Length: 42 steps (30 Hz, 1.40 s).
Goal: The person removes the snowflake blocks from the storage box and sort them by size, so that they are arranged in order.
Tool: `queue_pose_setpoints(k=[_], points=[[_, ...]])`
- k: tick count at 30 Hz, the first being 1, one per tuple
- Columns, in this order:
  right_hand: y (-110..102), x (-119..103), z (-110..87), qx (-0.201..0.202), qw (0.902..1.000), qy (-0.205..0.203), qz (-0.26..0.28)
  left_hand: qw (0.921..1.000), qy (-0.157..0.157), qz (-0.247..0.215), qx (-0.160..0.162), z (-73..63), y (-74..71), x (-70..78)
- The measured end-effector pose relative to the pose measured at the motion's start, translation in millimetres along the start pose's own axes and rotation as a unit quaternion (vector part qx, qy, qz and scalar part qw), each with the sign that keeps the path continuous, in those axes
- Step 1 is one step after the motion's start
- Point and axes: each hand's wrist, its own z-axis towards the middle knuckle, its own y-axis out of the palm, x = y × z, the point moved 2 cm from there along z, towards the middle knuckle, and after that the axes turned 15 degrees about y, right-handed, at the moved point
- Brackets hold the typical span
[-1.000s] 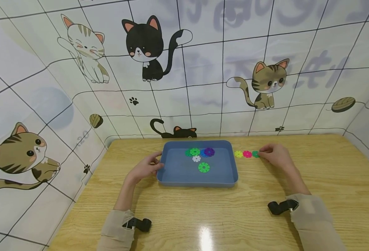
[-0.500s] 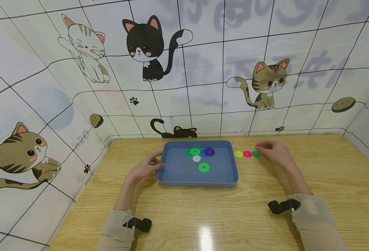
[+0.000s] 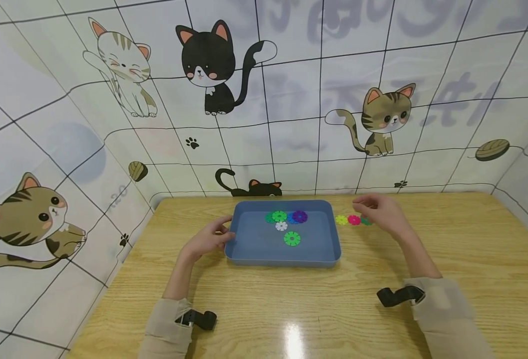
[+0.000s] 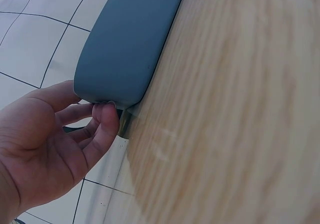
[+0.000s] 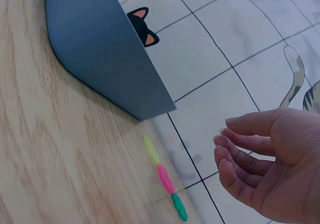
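My left hand (image 3: 207,238) grips the left end of a blue-grey tray (image 3: 282,263); in the left wrist view its fingers (image 4: 106,119) bend against the tray's outer wall. Inside the tray lie several notched plastic discs: a bright green disc (image 3: 292,239), a white disc (image 3: 281,226), a purple disc (image 3: 300,217), and overlapping green and blue ones behind. My right hand (image 3: 383,214), loosely curled with nothing in it, hovers over a row right of the tray: a yellow disc (image 3: 341,220), a pink disc (image 3: 354,220) and a dark green disc (image 5: 179,207), partly hidden in the head view.
A wood-grain table (image 3: 264,304) carries the tray and the row of discs. Close behind it rises a wall (image 3: 291,144) with grid lines and cartoon cats. Black wrist cameras sit on both sleeves.
My right hand has come away from the dark green disc, rising and shifting left over the row. The left hand, the tray and the discs stay where they were.
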Motion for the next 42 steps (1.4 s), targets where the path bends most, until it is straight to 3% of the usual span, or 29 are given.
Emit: queue_pose_setpoints(k=[21, 33, 42], points=[[55, -45, -2.2, -0.042, 0.9924, -0.115, 0.004, 1.0, -0.008, -0.001, 0.004, 0.8, 0.8, -2.7], [99, -64, -0.5, -0.071, 0.9898, -0.124, -0.002, 1.0, -0.003, 0.004, 0.003, 0.9, -0.8, -2.0], [131, -75, 5.8, -0.103, 0.9863, -0.124, -0.035, 1.0, -0.005, 0.003, 0.001, -0.3, -0.2, -0.4]])
